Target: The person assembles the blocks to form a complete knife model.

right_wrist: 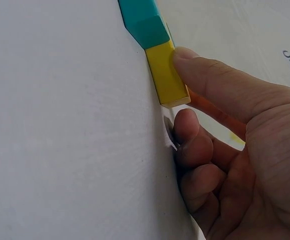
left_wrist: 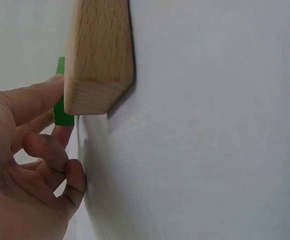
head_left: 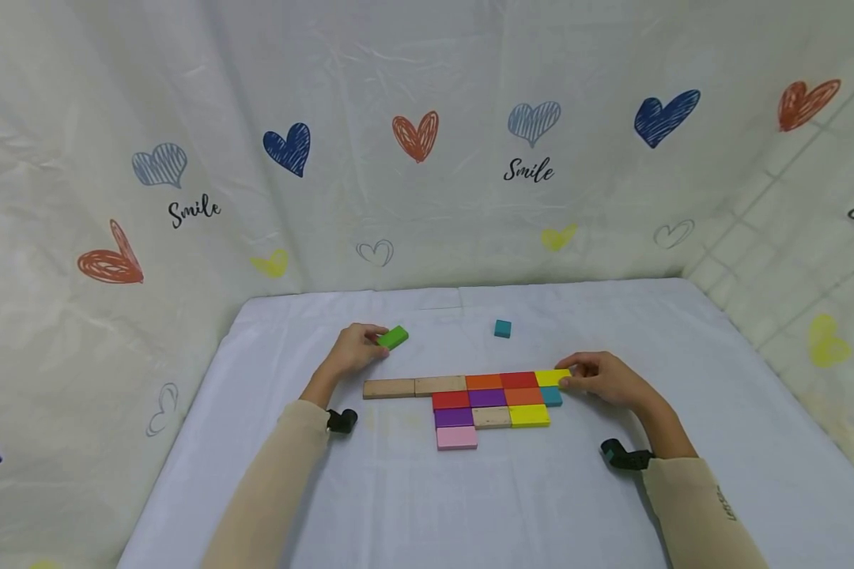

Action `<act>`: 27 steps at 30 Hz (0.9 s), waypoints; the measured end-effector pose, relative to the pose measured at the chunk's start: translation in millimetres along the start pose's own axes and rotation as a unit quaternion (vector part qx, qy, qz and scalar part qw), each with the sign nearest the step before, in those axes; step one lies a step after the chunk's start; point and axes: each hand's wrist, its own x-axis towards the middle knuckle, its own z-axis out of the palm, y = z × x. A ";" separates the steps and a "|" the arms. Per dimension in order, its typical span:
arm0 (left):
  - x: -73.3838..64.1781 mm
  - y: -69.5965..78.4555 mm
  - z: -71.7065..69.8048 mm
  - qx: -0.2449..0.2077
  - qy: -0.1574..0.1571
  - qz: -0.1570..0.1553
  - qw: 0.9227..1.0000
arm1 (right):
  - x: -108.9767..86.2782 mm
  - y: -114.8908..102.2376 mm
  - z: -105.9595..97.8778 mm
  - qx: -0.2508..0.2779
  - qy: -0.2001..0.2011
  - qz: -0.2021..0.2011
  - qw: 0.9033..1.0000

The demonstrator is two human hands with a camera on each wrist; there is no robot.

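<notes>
My left hand pinches a green wooden block by its near end, over the back left of the table. In the left wrist view the thumb lies along the green block, partly hidden behind a plain wood block. My right hand grips the yellow block at the right end of the top row between thumb and fingers. A teal block touches that yellow block in the right wrist view. The other right-hand fingers are curled beneath.
Flat rows of coloured and plain blocks lie together mid-table, with a pink block nearest me. Two plain blocks extend the top row leftward. A separate teal block lies behind the rows. White printed curtains surround the white-covered table.
</notes>
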 end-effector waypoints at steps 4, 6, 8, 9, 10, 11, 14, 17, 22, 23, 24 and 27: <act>-1.8 -0.2 -0.5 0.004 0.006 0.009 1.000 | -0.4 -1.1 0.1 -0.001 0.000 0.003 1.000; -3.1 0.3 -1.4 0.002 0.009 0.014 1.000 | -0.8 -1.9 0.2 -0.002 0.000 0.004 1.000; -3.8 0.6 -2.1 -0.001 0.012 0.020 1.000 | -1.2 -2.6 0.3 -0.004 0.000 0.004 1.000; -4.5 1.3 -2.6 -0.003 0.012 0.023 1.000 | -1.2 -2.6 0.3 -0.005 0.000 0.004 1.000; -5.2 2.3 -3.0 -0.006 0.013 0.026 1.000 | -1.2 -2.4 0.2 -0.004 0.000 0.004 1.000; -6.1 3.6 -3.4 -0.010 0.013 0.030 0.999 | -1.2 -2.2 0.3 -0.004 0.000 0.004 1.000; -10.2 9.6 -3.6 -0.018 0.013 0.049 0.999 | -1.0 -1.5 0.1 -0.003 -0.001 0.001 1.000; -17.0 19.2 -3.0 -0.024 0.012 0.072 0.997 | -0.8 -1.1 -0.1 -0.003 -0.002 -0.001 1.000; -31.5 36.7 2.0 -0.028 0.004 0.101 0.994 | -0.5 -1.5 -0.6 -0.004 -0.002 -0.001 1.000; -34.7 40.1 3.6 -0.030 0.002 0.105 0.994 | -0.5 -1.7 -0.6 -0.004 -0.002 -0.001 1.000; -37.8 43.4 5.4 -0.032 -0.001 0.111 0.993 | -0.6 -2.0 -0.6 -0.003 -0.002 0.000 1.000; -46.1 51.6 11.9 -0.027 -0.007 0.134 0.991 | -0.8 -2.6 -0.7 -0.004 -0.003 0.001 1.000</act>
